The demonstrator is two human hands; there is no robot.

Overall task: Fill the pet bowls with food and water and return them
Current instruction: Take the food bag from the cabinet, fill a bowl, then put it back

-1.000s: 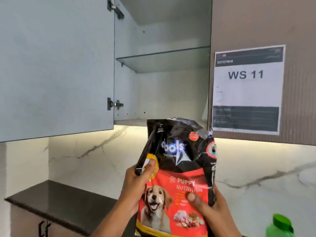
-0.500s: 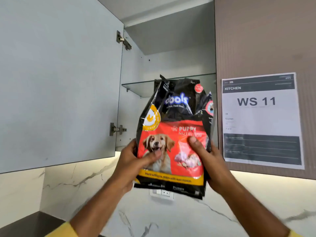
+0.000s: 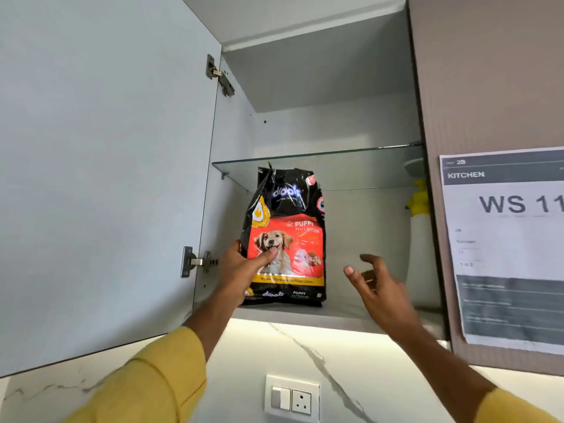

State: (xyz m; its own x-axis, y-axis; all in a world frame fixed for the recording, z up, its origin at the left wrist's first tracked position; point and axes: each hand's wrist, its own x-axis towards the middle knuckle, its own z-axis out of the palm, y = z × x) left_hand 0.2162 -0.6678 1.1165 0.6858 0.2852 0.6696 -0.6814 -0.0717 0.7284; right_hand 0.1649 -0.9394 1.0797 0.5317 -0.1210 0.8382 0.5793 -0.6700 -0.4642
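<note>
A black and red bag of puppy food (image 3: 287,236) stands upright on the bottom shelf (image 3: 351,315) of the open wall cabinet. My left hand (image 3: 241,270) grips the bag's lower left side, thumb across the dog picture. My right hand (image 3: 378,288) is off the bag, a little to its right, with its fingers spread and nothing in it. No pet bowls are in view.
The cabinet door (image 3: 100,166) stands open to the left. A glass shelf (image 3: 320,166) runs above the bag. A white spray bottle with a yellow trigger (image 3: 421,239) stands at the cabinet's right side. A paper sign (image 3: 503,245) hangs on the neighbouring door. A wall socket (image 3: 291,399) is below.
The bag has gone up from chest height into the cabinet and now rests on the bottom shelf. My right hand has let go of it and drawn away to the right.
</note>
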